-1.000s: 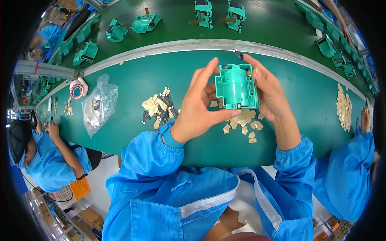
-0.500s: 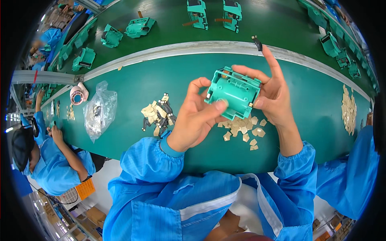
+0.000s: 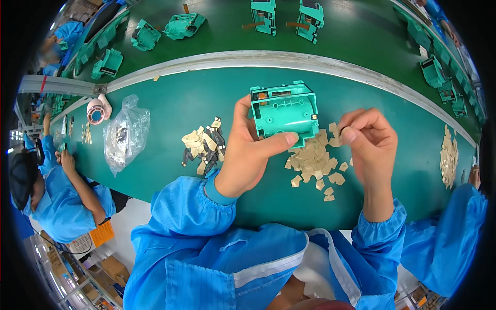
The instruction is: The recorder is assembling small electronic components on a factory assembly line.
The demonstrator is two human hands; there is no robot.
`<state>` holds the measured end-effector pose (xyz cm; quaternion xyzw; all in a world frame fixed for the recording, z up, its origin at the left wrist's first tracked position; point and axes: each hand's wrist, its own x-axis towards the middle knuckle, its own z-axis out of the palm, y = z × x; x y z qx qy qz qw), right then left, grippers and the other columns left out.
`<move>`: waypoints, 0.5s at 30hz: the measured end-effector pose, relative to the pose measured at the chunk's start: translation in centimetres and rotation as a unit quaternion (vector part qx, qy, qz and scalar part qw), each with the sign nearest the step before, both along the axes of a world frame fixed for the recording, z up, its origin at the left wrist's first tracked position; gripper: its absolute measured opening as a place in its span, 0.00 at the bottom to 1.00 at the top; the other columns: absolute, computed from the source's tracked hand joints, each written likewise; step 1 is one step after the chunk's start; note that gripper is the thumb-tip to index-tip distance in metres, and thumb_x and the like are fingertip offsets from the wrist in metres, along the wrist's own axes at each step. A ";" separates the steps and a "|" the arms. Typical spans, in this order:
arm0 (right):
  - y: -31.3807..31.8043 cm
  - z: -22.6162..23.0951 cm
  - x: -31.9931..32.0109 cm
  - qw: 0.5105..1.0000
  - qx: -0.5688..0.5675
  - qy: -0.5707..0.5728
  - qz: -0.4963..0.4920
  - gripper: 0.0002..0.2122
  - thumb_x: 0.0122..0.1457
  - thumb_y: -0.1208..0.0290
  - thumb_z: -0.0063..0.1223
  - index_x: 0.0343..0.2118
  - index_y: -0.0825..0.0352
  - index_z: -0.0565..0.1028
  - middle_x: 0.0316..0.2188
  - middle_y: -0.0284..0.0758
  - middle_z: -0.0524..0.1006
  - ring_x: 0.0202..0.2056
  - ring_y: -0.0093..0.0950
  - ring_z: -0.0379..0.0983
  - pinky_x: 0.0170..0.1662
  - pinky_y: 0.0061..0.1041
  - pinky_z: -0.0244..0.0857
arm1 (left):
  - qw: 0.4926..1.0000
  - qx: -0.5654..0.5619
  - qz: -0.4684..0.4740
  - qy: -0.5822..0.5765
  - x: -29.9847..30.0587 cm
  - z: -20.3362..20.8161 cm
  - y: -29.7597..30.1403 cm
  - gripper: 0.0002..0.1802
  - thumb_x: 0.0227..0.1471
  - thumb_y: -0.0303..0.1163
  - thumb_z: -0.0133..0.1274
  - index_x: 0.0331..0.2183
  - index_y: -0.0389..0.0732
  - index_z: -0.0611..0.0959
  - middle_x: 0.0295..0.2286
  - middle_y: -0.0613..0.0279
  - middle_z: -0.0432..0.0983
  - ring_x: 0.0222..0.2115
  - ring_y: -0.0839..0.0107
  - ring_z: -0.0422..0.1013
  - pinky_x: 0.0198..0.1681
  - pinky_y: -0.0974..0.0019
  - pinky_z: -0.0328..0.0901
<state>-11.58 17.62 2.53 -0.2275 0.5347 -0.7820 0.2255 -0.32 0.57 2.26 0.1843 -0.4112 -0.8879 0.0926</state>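
Observation:
A teal plastic housing, hollowed on its upper face, is held up over the bench by my left hand. My left thumb presses on its lower edge; the fingers go behind it. To the right, apart from the housing, my right hand pinches a black flex cable, mostly hidden by the fingertips. Below and between the hands lies a pile of cream paper scraps. Left of my left hand is a heap of black flex cables mixed with cream backing pieces.
A clear plastic bag and a tape roll lie on the left of the green bench. A metal rail divides it from a belt carrying several teal housings. Co-workers sit on both sides; another scrap pile lies far right.
My right hand has let go of the housing and moved right and down. The flex cable, earlier on its raised index fingertip, is now pinched. My left hand has turned the housing and shifted it left.

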 end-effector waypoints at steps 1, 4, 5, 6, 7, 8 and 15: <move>0.1 0.0 0.1 0.999 0.010 -0.027 0.046 0.06 0.48 0.86 0.56 0.28 0.71 0.71 0.34 0.40 0.75 0.34 0.23 0.72 0.39 0.22 0.67 | 1.000 -0.021 0.007 0.008 0.1 0.1 0.1 0.38 0.43 0.16 0.56 0.51 0.38 0.54 0.45 0.50 0.68 0.45 0.63 0.69 0.47 0.61 0.67; -0.5 0.3 0.5 0.998 0.028 -0.028 0.038 0.08 0.48 0.87 0.57 0.29 0.71 0.71 0.29 0.36 0.75 0.31 0.21 0.72 0.36 0.20 0.68 | 0.998 -0.061 0.015 0.019 0.1 0.1 0.3 0.38 0.43 0.16 0.56 0.51 0.38 0.53 0.45 0.50 0.67 0.45 0.64 0.69 0.47 0.62 0.67; -0.6 0.3 0.5 0.998 0.039 -0.024 0.030 0.08 0.48 0.87 0.57 0.30 0.71 0.70 0.28 0.35 0.75 0.31 0.20 0.72 0.36 0.19 0.67 | 0.996 -0.082 0.018 0.022 0.1 0.1 0.3 0.38 0.43 0.16 0.56 0.51 0.38 0.53 0.45 0.50 0.67 0.45 0.65 0.69 0.47 0.62 0.67; -0.6 0.4 0.6 0.998 0.041 -0.026 0.030 0.08 0.48 0.87 0.57 0.30 0.71 0.70 0.28 0.35 0.75 0.31 0.20 0.72 0.36 0.19 0.67 | 0.996 -0.080 0.018 0.021 0.1 0.1 0.3 0.38 0.43 0.16 0.56 0.51 0.38 0.53 0.45 0.50 0.67 0.45 0.65 0.69 0.47 0.62 0.67; -0.5 0.5 0.5 0.997 0.056 -0.035 0.036 0.09 0.48 0.86 0.57 0.30 0.71 0.70 0.28 0.34 0.74 0.30 0.19 0.71 0.35 0.18 0.67 | 0.995 -0.094 0.018 0.029 0.1 0.1 0.3 0.38 0.43 0.16 0.57 0.51 0.38 0.53 0.45 0.50 0.67 0.45 0.64 0.69 0.47 0.62 0.67; -0.5 0.6 0.5 0.996 0.071 -0.044 0.041 0.09 0.48 0.86 0.58 0.31 0.71 0.70 0.27 0.33 0.74 0.30 0.18 0.71 0.34 0.16 0.66 | 0.993 -0.108 0.018 0.037 0.1 0.0 0.4 0.38 0.43 0.16 0.57 0.51 0.38 0.53 0.45 0.50 0.66 0.45 0.64 0.69 0.47 0.62 0.67; -0.4 0.5 0.5 0.994 0.096 -0.039 0.033 0.09 0.48 0.85 0.58 0.31 0.71 0.70 0.28 0.32 0.73 0.29 0.16 0.70 0.32 0.14 0.65 | 0.992 -0.115 0.012 0.040 -0.1 -0.1 0.7 0.38 0.42 0.16 0.57 0.51 0.37 0.53 0.46 0.50 0.66 0.45 0.63 0.69 0.47 0.62 0.67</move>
